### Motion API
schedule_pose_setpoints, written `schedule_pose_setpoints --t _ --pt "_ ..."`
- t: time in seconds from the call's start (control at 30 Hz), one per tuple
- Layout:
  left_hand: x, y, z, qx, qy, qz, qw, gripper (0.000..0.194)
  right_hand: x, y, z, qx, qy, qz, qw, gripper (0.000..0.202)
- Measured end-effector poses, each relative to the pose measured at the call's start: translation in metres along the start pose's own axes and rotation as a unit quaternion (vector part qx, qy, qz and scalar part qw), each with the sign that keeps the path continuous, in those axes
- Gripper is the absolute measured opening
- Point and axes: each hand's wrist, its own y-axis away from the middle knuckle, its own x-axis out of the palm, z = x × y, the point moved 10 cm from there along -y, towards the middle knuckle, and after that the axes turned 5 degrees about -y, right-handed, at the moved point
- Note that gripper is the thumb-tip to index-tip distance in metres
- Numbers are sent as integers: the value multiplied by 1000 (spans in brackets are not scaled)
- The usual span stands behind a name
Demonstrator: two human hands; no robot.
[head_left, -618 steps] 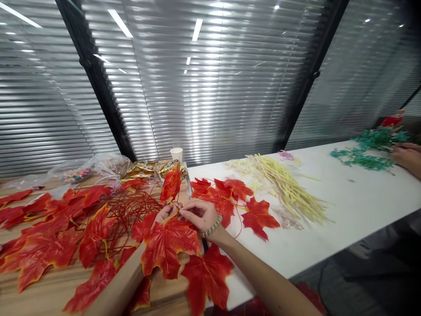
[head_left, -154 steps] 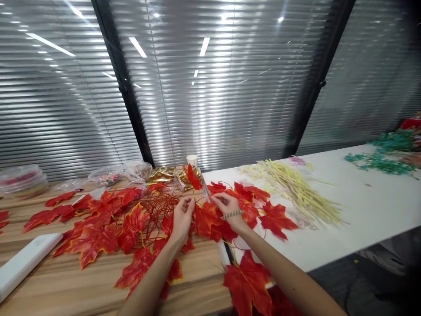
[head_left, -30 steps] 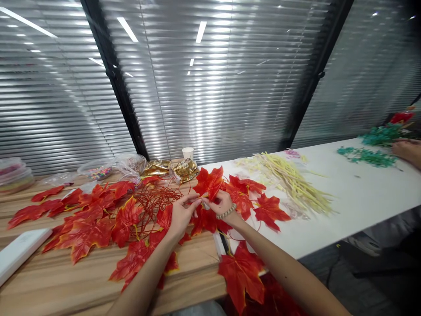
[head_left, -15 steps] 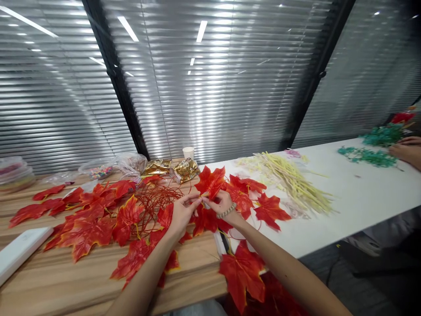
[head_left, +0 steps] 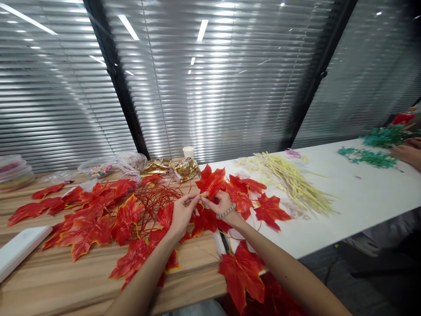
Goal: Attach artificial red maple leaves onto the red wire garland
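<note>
Over the seam between two tables, my left hand and my right hand meet with their fingertips pinched close together. Between them is the short yellowish stem of a red artificial maple leaf, whose blade stands up just beyond my right fingers. A beaded bracelet circles my right wrist. Tangled reddish-brown cord lies left of my left hand. More red leaves spread to the left, and others lie under and right of my hands. One red leaf hangs at the front edge.
Gold foil packets and a paper cup stand behind my hands. Yellow stems lie on the white table. A white box and plastic tubs are at left. Another person's hand is near green sprigs.
Both hands stay pinched at the leaf's stem, with only a slight shift of the fingers. The whole view has moved very little.
</note>
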Motion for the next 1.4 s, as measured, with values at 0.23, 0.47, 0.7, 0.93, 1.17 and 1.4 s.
schedule_pose_setpoints --t 0.23,0.47,0.7,0.93,1.17,1.4 --pt "5 1 -2 -24 36 26 999 30 1 0 0 13 -8 10 1000 19" --pt "5 0 4 -34 62 32 997 28 0 -1 -1 18 -5 5 1000 18" --pt "5 -1 8 -45 82 26 995 30 -1 -2 2 15 -7 4 1000 18" --pt "5 -2 12 -51 101 30 993 29 -1 -2 3 18 -10 5 1000 18" --pt "5 -2 15 -63 107 35 992 30 2 -2 2 30 -19 23 999 19" --pt "6 -5 20 -72 99 51 991 31 2 -2 4 20 -20 29 999 18"
